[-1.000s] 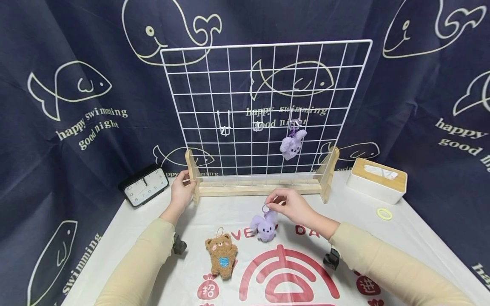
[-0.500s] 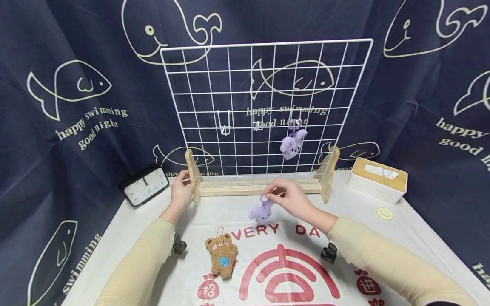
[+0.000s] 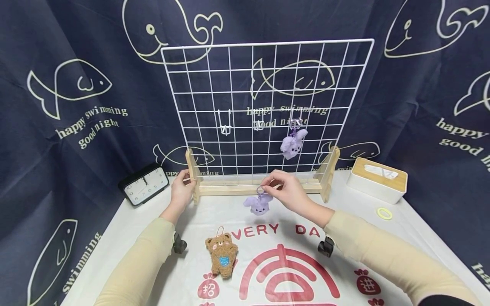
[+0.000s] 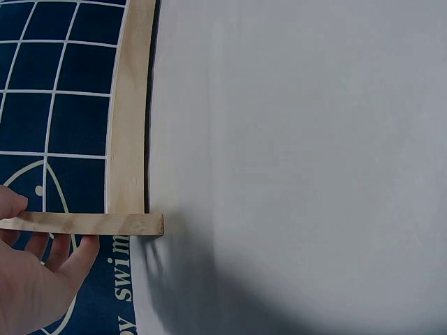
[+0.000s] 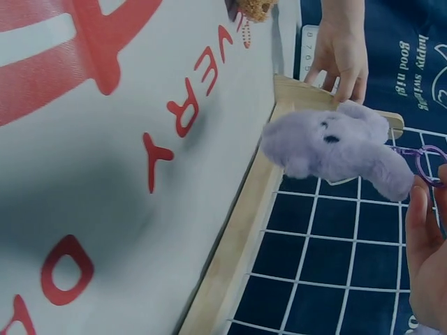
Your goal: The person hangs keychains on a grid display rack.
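Note:
My right hand [image 3: 288, 191] pinches the purple ring of a fluffy lilac bunny keychain [image 3: 257, 205], which dangles above the table in front of the rack's base. In the right wrist view the bunny plush [image 5: 335, 143] hangs from its ring [image 5: 427, 164] at my fingertips. My left hand [image 3: 181, 190] grips the left wooden foot [image 4: 84, 223] of the white wire grid rack [image 3: 264, 91], thumb on one side and fingers on the other. A second lilac bunny keychain [image 3: 294, 144] hangs from the rack's right hook. Two white hooks, the left hook [image 3: 225, 129] and middle hook [image 3: 258, 125], bear nothing.
A brown bear keychain [image 3: 222, 255] with a blue patch lies on the table [image 3: 183, 272]. At the back left stands a black-framed clock [image 3: 144, 185]. A tissue box [image 3: 377, 180] and a yellow ring [image 3: 384, 213] are on the right.
My right hand has risen and moved slightly left and toward the rack, lifting the lilac bunny keychain. The left hand has stayed on the wooden foot.

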